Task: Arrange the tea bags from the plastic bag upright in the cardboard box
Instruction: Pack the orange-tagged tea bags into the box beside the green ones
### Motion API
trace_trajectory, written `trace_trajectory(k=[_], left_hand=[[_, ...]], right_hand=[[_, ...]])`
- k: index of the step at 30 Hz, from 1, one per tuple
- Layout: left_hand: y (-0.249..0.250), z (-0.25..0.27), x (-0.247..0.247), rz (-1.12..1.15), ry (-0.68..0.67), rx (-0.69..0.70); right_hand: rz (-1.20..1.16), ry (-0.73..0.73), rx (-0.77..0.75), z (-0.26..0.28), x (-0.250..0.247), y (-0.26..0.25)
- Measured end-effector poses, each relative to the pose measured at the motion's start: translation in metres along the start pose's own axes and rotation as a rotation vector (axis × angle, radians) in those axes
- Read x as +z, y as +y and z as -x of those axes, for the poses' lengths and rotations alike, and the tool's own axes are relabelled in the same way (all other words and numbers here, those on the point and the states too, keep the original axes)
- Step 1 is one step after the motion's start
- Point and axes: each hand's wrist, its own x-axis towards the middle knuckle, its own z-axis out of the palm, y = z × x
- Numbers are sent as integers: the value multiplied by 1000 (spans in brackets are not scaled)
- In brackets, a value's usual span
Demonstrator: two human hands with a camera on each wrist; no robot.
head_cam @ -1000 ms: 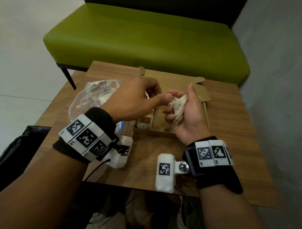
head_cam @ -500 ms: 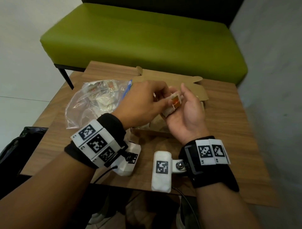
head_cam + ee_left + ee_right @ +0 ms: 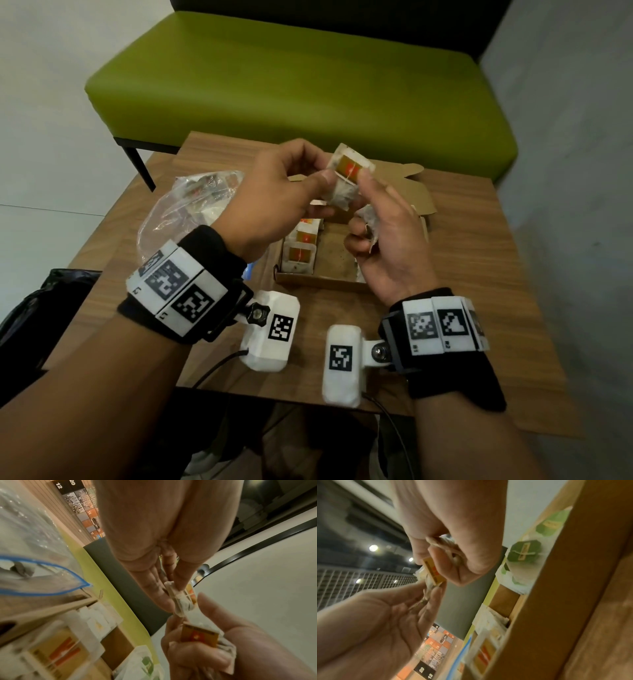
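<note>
Pinching tea bag (image 3: 349, 171) in left hand (image 3: 274, 202) grip | right hand (image 3: 387, 246) clamps crumpled bags, count unclear | cardboard box (image 3: 318, 281) half hidden

A small wood-grain worktop (image 3: 479, 274) is seen, set before a green bench. An open cardboard box (image 3: 318, 282) rests near its middle, with tea bags (image 3: 299, 255) stood upright at the left end. A clear plastic bag (image 3: 178, 212), blue-edged at the mouth, lies just left of the box.
</note>
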Motion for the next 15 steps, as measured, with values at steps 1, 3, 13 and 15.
trace_trajectory(k=[1,3,13,15], left_hand=[[-1,0,1,-20,-16,-7],[-2,0,1,-116,-26,-25],[-1,-2,-9,-430,4,89],[0,-2,-9,-441,2,98]], right_hand=[[77,-1,-42,1,1,1],[217,46,-116,0,1,4],[605,-33,-179,1,-8,6],[685,-39,-200,1,-9,7]])
